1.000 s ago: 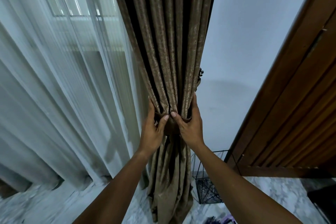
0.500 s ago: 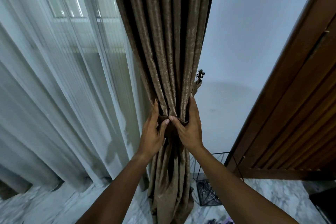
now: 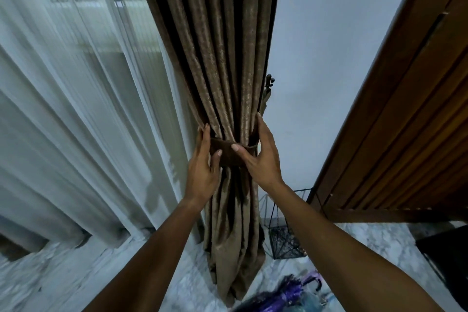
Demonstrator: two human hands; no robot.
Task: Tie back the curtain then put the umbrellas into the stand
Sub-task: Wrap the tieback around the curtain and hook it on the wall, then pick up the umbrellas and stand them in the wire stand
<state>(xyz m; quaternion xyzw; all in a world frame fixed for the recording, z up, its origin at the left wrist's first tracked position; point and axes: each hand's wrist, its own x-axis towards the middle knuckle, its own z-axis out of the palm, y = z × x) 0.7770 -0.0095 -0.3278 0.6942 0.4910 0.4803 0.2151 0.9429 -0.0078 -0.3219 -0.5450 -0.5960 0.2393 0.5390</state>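
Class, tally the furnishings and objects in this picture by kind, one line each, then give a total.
Brown patterned fabric curtain: 1
White sheer curtain: 1
Dark brown fabric tie-back band: 1
Black wire umbrella stand: 1
Folded umbrellas on the floor: 2, purple and pale blue
Total: 6

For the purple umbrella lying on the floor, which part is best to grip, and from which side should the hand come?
Probably the curved handle of the purple umbrella, reached from above. It lies flat on the floor with the hook end toward the wire stand, free of the folded canopy. Both the left hand and the right hand are at the curtain tieback.
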